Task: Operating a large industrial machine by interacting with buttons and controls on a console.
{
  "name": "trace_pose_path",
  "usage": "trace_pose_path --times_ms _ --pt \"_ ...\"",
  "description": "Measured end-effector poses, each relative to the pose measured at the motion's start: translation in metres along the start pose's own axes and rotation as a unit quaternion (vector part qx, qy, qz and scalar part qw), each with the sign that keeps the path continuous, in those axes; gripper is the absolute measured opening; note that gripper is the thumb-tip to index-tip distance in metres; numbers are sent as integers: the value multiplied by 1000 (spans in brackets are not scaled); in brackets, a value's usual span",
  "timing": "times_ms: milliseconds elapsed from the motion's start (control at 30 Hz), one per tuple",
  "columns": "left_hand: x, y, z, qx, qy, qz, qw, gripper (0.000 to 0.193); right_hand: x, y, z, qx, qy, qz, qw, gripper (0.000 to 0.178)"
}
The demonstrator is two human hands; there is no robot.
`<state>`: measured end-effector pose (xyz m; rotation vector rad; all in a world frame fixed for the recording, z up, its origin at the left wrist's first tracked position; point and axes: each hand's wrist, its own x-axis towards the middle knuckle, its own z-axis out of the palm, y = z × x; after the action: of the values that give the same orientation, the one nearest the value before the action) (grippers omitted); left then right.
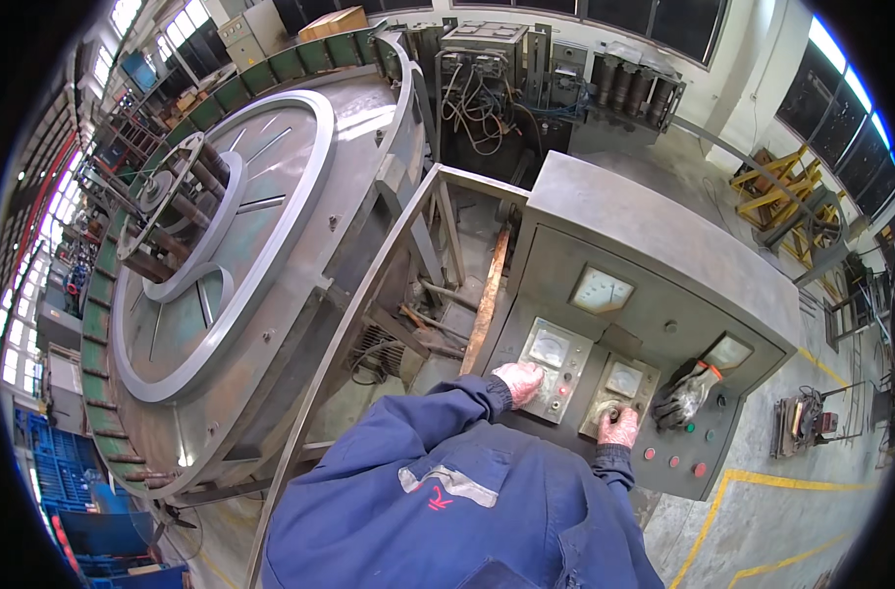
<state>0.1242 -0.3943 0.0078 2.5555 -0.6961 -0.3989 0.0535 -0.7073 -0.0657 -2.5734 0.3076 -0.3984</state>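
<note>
Both my hands are at the front of a grey control cabinet (654, 221). My left hand (519, 383) is closed at the lower left edge of the left meter panel (546, 344); what its fingers grip there is hidden. My right hand (619, 427) is closed around a dark control knob (613, 414) on the right meter panel (622, 379). A dark work glove (687, 398) with an orange cuff hangs on the cabinet front, right of my right hand. Several red push buttons (674, 461) sit below it, along with a green button (690, 428).
A large round machine table (354, 187) with a pale metal ring (310, 187) on it stands to the left. A metal frame rail (354, 319) runs between it and the cabinet. Yellow metal stands (783, 191) and yellow floor lines (781, 483) lie to the right.
</note>
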Motion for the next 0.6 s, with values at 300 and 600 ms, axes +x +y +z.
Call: trace_pose_path --times_ms 300,600 --pt "3 -7 22 35 23 16 999 33 1 5 1 12 -8 -4 1000 29" --pt "1 -1 21 43 37 24 998 35 -1 9 1 -11 15 -36 999 27"
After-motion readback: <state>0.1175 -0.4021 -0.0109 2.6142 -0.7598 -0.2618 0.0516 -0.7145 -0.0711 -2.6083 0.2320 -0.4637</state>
